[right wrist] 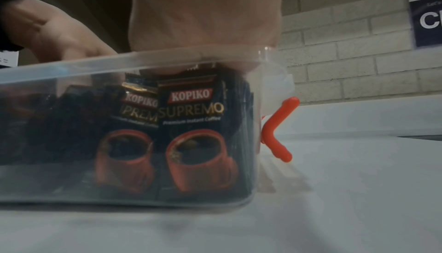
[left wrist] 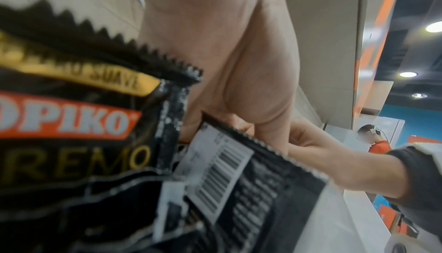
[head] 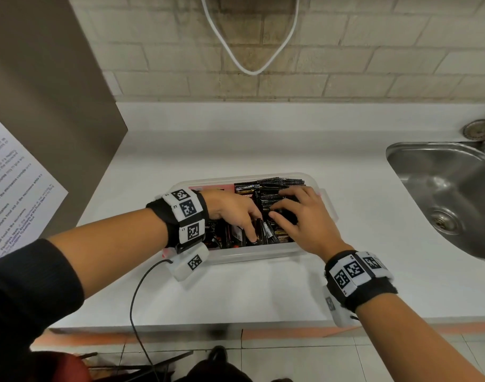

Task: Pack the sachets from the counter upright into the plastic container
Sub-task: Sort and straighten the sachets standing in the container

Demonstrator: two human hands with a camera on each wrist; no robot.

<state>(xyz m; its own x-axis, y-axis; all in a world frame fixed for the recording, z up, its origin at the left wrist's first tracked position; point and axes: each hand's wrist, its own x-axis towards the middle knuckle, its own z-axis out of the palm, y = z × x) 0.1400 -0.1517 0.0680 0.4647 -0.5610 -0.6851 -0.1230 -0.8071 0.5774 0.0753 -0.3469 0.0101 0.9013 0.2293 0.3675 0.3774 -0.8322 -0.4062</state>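
A clear plastic container [head: 249, 257] stands on the white counter [head: 263, 139], packed with black Kopiko sachets [head: 277, 183]. Most stand upright in rows at the right; those at the left lie looser. My left hand [head: 254, 228] reaches down among the sachets near the middle, and its thumb and fingers pinch one upright sachet [head: 260, 230]. The left wrist view shows a barcode-backed sachet [left wrist: 227, 172] against my fingers [left wrist: 239, 87]. My right hand [head: 285, 208] lies flat with spread fingers on the tops of the right-hand rows. Through the container wall [right wrist: 71, 64], two sachets [right wrist: 191, 106] face outward.
A steel sink [head: 442, 183] is set into the counter at the right. A brown cabinet side [head: 43, 106] with a paper notice [head: 12, 188] stands at the left. A white cable [head: 249, 51] hangs on the brick wall. An orange latch [right wrist: 277, 128] sticks out from the container's end.
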